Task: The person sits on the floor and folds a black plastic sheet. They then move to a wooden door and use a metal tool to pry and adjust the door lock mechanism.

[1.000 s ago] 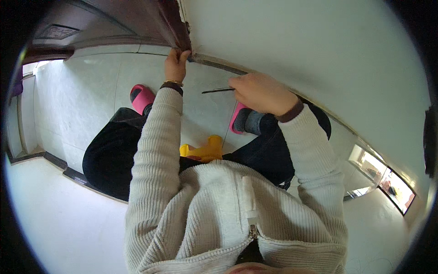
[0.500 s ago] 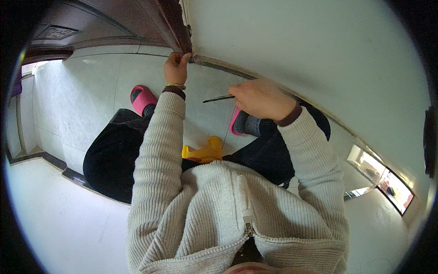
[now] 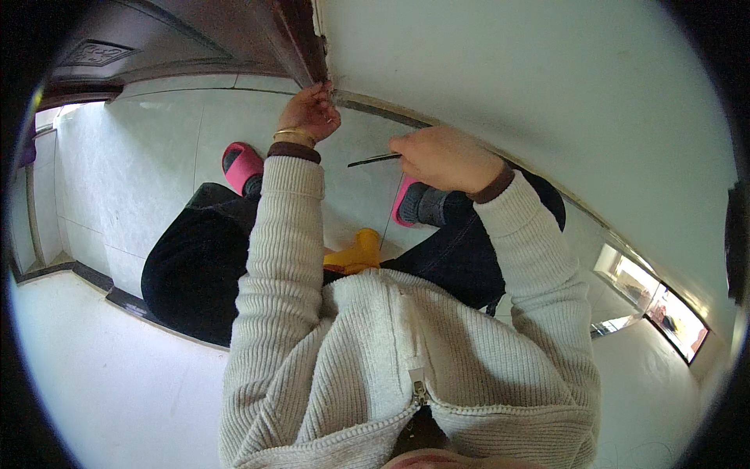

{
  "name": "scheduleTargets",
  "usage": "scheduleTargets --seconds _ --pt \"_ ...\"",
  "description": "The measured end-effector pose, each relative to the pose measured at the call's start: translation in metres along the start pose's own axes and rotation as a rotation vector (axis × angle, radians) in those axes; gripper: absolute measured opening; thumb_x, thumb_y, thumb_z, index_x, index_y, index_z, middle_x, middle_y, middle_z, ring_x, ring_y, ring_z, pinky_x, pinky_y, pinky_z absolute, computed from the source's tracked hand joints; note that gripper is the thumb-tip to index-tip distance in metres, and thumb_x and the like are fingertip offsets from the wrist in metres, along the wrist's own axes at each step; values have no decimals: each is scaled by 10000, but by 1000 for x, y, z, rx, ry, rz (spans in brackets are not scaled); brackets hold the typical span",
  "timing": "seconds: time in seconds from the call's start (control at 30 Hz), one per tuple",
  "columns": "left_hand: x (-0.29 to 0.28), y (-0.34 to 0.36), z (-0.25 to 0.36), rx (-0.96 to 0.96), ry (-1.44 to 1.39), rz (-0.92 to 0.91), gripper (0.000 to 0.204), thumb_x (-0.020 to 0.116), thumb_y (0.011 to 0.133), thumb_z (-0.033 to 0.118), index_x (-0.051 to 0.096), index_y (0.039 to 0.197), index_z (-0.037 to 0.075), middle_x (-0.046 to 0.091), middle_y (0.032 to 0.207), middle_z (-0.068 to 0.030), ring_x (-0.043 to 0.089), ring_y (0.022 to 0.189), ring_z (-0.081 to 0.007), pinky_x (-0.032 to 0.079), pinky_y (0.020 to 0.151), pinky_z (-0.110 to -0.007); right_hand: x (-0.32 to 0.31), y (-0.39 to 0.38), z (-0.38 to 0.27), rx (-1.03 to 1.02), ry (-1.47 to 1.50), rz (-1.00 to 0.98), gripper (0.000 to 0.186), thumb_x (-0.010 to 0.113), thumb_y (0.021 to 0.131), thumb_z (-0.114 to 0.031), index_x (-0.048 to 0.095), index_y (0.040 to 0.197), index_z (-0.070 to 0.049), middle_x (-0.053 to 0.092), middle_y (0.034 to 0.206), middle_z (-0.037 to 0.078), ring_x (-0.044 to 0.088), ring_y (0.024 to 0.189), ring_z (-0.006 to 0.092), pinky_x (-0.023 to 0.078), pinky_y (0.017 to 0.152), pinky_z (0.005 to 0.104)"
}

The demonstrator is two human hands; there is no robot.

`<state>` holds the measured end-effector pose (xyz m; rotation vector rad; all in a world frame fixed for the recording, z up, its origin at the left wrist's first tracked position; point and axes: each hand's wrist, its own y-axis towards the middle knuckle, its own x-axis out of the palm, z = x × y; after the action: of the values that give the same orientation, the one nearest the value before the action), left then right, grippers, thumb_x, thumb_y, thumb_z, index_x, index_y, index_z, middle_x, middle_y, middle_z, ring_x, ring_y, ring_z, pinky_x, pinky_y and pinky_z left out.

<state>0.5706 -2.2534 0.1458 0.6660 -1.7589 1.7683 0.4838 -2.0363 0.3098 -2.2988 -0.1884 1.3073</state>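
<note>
My left hand (image 3: 311, 114) is at the foot of the dark brown wooden door frame (image 3: 306, 47), where it meets the wall. Its fingers are curled, with the fingertips against the frame's lower end; whatever they may pinch is too small to make out. A gold-coloured bangle circles that wrist. Over the floor to the right, my right hand (image 3: 449, 159) is closed around a thin, dark, pointed tool (image 3: 373, 161). The tool's narrow end sticks out leftward, clear of the frame, and the rest is hidden in the fist.
A pale wall (image 3: 516, 70) with a dark skirting strip runs along the right. Between my legs lies a yellow object (image 3: 361, 252) of unclear kind, partly covered. My feet wear pink slippers (image 3: 246, 166) on the tiled floor (image 3: 148, 164). A dark panelled door (image 3: 180, 39) stands far left.
My left hand has rolled so more of its palm side shows, and its fingers have shifted slightly at the frame's foot. The right hand with the pointed tool has barely moved.
</note>
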Motion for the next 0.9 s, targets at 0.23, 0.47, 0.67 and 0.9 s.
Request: scheduleTargets --seconds 0.23,0.47,0.67,0.9 --pt "-22 3 -12 128 116 19 112 642 798 154 632 889 91 494 598 51 427 551 -112 364 561 -270 6 0 8 -38 -1 48 174 492 826 -149 556 913 -13 617 774 182 612 720 359 495 641 468" --pt "4 -7 -13 100 13 50 74 632 819 167 615 845 99 511 601 29 467 562 -123 395 553 -273 4 4 10 -37 -36 -4 172 482 853 -165 542 919 -18 617 792 172 614 741 344 491 656 456" --pt "-5 11 0 61 -31 59 111 615 803 129 530 735 110 489 598 45 449 560 -112 383 556 -273 -2 9 1 9 -38 -35 159 490 855 -165 515 918 -21 609 822 159 601 758 331 482 675 432" --pt "-7 -6 -10 162 147 57 95 649 792 110 555 781 108 425 579 40 424 526 -106 362 514 -253 -2 10 6 9 -56 -51 149 482 861 -158 520 912 -24 611 818 152 605 740 312 487 662 408"
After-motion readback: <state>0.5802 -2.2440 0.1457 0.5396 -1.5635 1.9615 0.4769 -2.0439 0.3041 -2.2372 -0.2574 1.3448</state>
